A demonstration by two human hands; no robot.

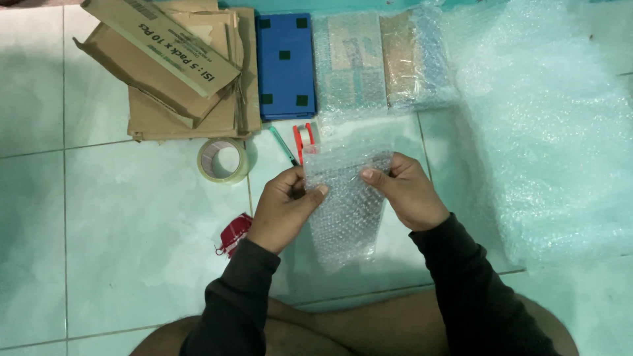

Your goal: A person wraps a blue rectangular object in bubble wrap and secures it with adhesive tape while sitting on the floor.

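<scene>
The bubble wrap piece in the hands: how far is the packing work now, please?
Looks done: two bubble-wrapped items lie by the blue box. In hand: the left hand and right hand hold a small bubble wrap piece by its top edge; nothing visible inside it. Seemingly left: the blue box is unwrapped, the tape roll lies untouched, and the flat cardboard boxes are unused.

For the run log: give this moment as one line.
left hand: grips bubble wrap piece | right hand: grips its other edge | nearby: tape roll, scissors

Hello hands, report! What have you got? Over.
Left hand and right hand both gripping bubble wrap piece. Held above tiled floor. Nothing blocking.
</scene>
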